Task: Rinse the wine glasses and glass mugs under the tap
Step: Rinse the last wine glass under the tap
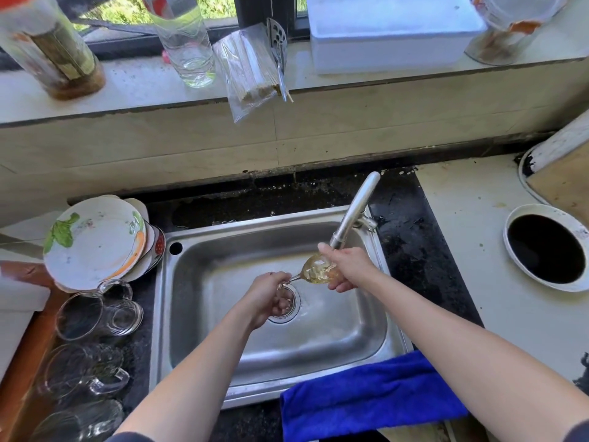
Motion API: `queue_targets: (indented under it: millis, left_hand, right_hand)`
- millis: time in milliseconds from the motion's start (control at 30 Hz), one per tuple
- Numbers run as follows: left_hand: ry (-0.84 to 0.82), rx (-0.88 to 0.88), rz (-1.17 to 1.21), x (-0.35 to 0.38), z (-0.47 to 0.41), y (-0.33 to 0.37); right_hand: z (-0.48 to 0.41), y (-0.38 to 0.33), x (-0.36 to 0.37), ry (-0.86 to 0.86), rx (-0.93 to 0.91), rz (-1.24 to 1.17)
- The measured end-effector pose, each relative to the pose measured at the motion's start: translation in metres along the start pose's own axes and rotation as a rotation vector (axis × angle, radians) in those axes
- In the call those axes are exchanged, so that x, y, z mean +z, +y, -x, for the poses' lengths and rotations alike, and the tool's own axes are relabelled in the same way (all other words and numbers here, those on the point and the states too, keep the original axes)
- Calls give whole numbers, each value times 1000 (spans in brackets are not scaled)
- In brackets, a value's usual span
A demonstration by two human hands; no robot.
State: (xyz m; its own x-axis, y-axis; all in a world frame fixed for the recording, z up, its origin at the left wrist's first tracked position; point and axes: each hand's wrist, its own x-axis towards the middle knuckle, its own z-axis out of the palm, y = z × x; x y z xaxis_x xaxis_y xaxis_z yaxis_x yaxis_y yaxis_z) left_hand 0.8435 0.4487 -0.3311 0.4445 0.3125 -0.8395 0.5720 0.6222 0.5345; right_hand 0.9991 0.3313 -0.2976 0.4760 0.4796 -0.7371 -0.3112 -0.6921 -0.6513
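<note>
A clear wine glass [317, 268] lies on its side over the steel sink [223, 247], its bowl just below the tap spout [353, 212]. My right hand [349, 266] wraps the bowl from the right. My left hand [269, 296] grips the stem and foot above the drain. Several glass mugs [95, 317] lie on the dark counter left of the sink, one [84, 371] nearer me. Whether water is running I cannot tell.
A stack of plates [95, 240] leans at the sink's back left corner. A blue cloth [373, 397] hangs over the sink's front right edge. A round hole [546, 247] opens in the right counter. Jars, a bag and a foam box [395, 30] stand on the window ledge.
</note>
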Motion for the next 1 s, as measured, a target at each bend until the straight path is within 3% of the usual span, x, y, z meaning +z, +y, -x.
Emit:
queue_targets:
  millis: [167, 333, 467, 533, 800, 900, 1000]
  left_hand:
    - [125, 54, -140, 4, 14, 15]
    - [179, 52, -149, -3, 14, 23]
    - [110, 81, -141, -6, 6, 18]
    - [86, 80, -115, -8, -1, 15]
    - [-56, -130, -32, 9, -35, 21]
    - [-89, -107, -89, 21, -40, 29]
    - [-47, -14, -78, 27, -50, 35]
  right_hand:
    - [-2, 7, -2, -31, 110, -164]
    - [-5, 22, -1, 104, -127, -128]
    - [6, 10, -5, -69, -165, -122]
    - [8, 5, -7, -62, -213, -45]
    - [26, 16, -17, 164, -981, 680]
    - [30, 24, -21, 211, -1144, 778]
    - [24, 33, -25, 266, -1179, 880]
